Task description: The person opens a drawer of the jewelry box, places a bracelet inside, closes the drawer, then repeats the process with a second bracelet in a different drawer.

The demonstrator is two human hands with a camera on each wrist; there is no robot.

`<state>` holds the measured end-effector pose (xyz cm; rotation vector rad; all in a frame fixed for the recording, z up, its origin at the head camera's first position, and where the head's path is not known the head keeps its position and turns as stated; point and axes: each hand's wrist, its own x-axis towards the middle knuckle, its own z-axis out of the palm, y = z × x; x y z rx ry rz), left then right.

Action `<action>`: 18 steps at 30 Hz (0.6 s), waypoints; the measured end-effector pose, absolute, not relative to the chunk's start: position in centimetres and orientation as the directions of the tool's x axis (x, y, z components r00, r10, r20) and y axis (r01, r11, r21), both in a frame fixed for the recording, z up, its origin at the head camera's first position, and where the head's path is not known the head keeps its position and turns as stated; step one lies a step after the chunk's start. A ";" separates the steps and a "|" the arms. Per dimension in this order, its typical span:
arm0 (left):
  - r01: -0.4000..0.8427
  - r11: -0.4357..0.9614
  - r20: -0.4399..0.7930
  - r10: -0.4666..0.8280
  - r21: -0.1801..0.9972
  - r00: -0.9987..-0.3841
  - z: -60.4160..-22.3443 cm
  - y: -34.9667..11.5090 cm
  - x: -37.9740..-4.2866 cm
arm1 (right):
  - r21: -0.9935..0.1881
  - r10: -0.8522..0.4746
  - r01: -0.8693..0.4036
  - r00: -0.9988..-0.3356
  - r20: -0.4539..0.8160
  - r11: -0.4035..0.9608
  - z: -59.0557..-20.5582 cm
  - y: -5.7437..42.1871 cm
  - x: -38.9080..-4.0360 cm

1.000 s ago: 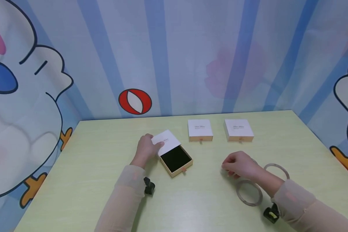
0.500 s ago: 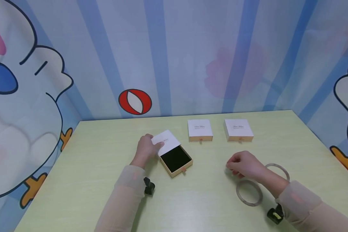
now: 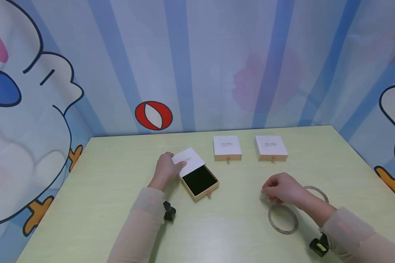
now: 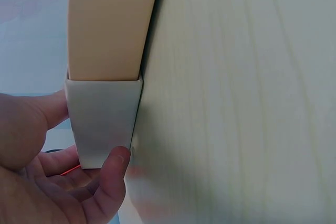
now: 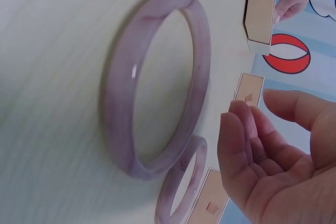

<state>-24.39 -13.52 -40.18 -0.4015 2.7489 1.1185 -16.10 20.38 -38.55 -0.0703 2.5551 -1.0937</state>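
Observation:
My left hand [image 3: 166, 171] grips the white cover [image 3: 189, 160] of a drawer-style gift box. The drawer [image 3: 206, 192] is pulled partway out towards me, showing its black inside. In the left wrist view, thumb and fingers lie around the white cover [image 4: 105, 119]; the tan drawer side [image 4: 110, 24] sticks out of it. My right hand [image 3: 284, 188] hovers over the table, fingers loosely bent and holding nothing. A pale purple-grey bangle [image 3: 283, 232] lies below it. Another bangle [image 3: 322, 192] lies behind my right wrist, partly hidden. The right wrist view shows the nearer bangle [image 5: 121, 87] large.
Two closed white gift boxes, one in the middle [image 3: 227, 145] and one further right [image 3: 271, 145], stand near the back of the pale wood table [image 3: 118, 204]. A patterned blue backdrop [image 3: 210, 65] rises behind the table edge.
My right hand has drifted to the right and slightly towards me, away from the gift box. The left hand and its box have stayed put, and both bangles lie still.

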 end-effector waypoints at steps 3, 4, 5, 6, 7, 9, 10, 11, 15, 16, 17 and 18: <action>-0.299 0.687 -0.231 -0.191 0.663 -0.954 -40.2 -13.5 -24.4 | -0.705 -0.196 0.087 -0.930 -0.310 0.704 -38.5 20.6 -16.0; -0.296 0.688 -0.229 -0.191 0.662 -0.955 -40.2 -13.5 -24.4 | -0.703 -0.200 0.083 -0.929 -0.311 0.706 -38.5 20.7 -16.0; -0.295 0.689 -0.227 -0.190 0.663 -0.955 -40.2 -13.5 -24.4 | -0.702 -0.207 0.078 -0.927 -0.311 0.708 -38.5 20.7 -16.0; -0.293 0.690 -0.225 -0.189 0.662 -0.956 -40.2 -13.5 -24.4 | -0.702 -0.216 0.070 -0.926 -0.310 0.709 -38.5 20.8 -15.9; -0.291 0.690 -0.223 -0.189 0.663 -0.956 -40.1 -13.5 -24.4 | -0.700 -0.229 0.057 -0.923 -0.308 0.712 -38.5 20.9 -15.9; -0.285 0.693 -0.218 -0.186 0.662 -0.958 -40.1 -13.5 -24.4 | -0.692 -0.254 0.025 -0.920 -0.297 0.722 -38.4 21.0 -15.7; -0.284 0.693 -0.217 -0.186 0.662 -0.958 -40.1 -13.5 -24.4 | -0.684 -0.261 0.011 -0.920 -0.294 0.729 -38.4 21.0 -15.6; -0.286 0.692 -0.218 -0.187 0.663 -0.958 -40.1 -13.5 -24.3 | -0.677 -0.277 -0.012 -0.918 -0.285 0.736 -38.4 21.1 -15.5; -0.291 0.687 -0.224 -0.188 0.666 -0.956 -40.0 -13.5 -24.3 | -0.610 -0.299 -0.092 -0.922 -0.246 0.787 -38.3 21.2 -15.2; -0.294 0.684 -0.227 -0.190 0.667 -0.955 -40.0 -13.5 -24.2 | -0.591 -0.303 -0.110 -0.923 -0.237 0.799 -38.4 21.2 -15.1; -0.295 0.684 -0.228 -0.190 0.667 -0.955 -40.0 -13.5 -24.2 | -0.575 -0.307 -0.125 -0.923 -0.231 0.809 -38.3 21.2 -15.0; -0.295 0.685 -0.228 -0.190 0.666 -0.955 -40.0 -13.5 -24.2 | -0.561 -0.307 -0.133 -0.924 -0.229 0.817 -38.3 21.2 -14.8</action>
